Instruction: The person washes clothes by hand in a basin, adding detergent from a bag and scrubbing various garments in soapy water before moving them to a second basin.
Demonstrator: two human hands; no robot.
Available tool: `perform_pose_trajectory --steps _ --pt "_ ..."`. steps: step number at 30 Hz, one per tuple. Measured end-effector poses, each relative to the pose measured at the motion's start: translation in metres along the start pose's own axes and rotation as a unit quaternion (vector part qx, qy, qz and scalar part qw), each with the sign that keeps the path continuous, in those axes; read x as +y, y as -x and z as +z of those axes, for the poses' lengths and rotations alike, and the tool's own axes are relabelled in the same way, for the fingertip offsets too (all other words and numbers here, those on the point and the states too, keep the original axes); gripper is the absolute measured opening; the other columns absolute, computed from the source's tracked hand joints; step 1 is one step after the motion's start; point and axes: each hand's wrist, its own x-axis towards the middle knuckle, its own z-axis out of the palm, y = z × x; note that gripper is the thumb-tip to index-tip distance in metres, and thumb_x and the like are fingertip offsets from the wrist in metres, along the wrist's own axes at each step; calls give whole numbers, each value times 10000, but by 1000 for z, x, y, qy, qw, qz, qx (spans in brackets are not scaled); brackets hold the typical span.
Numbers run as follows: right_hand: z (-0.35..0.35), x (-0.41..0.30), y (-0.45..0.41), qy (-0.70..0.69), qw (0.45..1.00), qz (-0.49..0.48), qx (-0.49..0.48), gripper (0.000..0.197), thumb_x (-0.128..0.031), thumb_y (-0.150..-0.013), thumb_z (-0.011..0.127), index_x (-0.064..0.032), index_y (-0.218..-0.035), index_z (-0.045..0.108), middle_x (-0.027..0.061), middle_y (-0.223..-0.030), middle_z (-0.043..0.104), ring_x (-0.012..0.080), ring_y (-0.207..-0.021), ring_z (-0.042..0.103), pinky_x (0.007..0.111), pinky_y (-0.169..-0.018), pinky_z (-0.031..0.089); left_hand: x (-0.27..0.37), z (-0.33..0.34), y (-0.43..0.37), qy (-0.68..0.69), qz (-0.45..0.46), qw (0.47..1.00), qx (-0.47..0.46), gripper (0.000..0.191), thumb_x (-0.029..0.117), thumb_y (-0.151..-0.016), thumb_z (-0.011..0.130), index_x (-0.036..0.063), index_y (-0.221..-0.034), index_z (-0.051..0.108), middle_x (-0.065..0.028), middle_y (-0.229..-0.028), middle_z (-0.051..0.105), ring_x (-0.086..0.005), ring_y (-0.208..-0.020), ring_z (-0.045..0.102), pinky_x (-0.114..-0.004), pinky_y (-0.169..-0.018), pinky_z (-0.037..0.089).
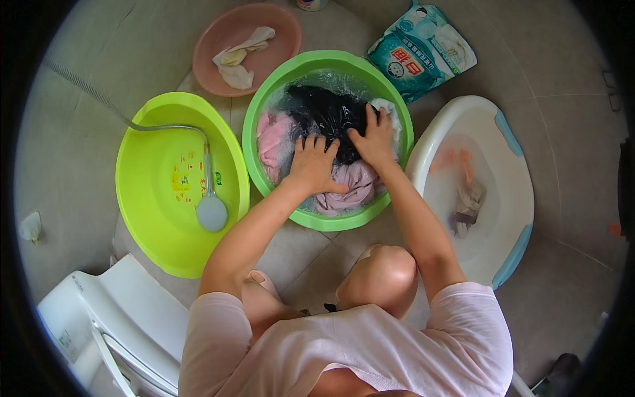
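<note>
Before me is a green plastic basin [327,224] of sudsy water and wet laundry. My left hand [315,166], fingers spread, lies on a black wet garment [325,111], its thumb over a mauve cloth [354,186]. My right hand [374,136] presses on the black garment's right side with fingers apart, beside a white cloth [392,116]. Neither hand is closed on fabric as far as I can see. Pink fabric [273,141] floats at the basin's left side. Parts of the laundry are hidden under the hands and water.
Left stands a yellow-green basin [149,198] with a shower head [212,213] on a metal hose. A pink basin [203,64] holds white cloth. A detergent bag [421,49] lies at upper right. A white tub [516,198] at right holds cloudy water and clothes. White plastic furniture [134,307] stands lower left.
</note>
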Motion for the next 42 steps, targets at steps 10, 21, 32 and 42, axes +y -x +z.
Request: perform_pose_trajectory --steps 10,21,32,42 --pt "71 27 -68 116 971 -64 -196 649 -398 -695 591 -92 -1246 436 238 -1206 463 382 -1086 472 447 -939 350 3 3 -17 34 -69 994 -76 1154 615 -495 706 35 -1366 218 -252 -1246 385 -389 -1152 362 -507 -940 288" --pt "-42 -25 -53 -113 971 58 -202 617 -376 -708 643 -58 -1208 474 216 -1174 515 388 -1017 529 408 -890 413 -44 83 -53 93 -91 976 -174 422 270 -796 492 7 -1123 539 -194 -1174 526 -328 -1085 510 -404 -917 392" --pt "31 -10 -14 209 974 -58 -63 375 -345 -747 557 -131 -1047 626 183 -1072 572 352 -1036 535 457 -903 392 -28 44 -46 198 -50 966 -156 565 307 -810 482 4 -1273 366 -265 -1210 462 -400 -1107 461 -390 -944 363" --pt "14 8 -85 73 966 -56 -241 499 -329 -694 613 -57 -1108 554 211 -1021 591 356 -941 570 396 -831 443 -27 44 -33 255 -115 936 -213 810 545 -646 638 28 -1241 450 -230 -1229 473 -376 -1129 457 -393 -935 385"
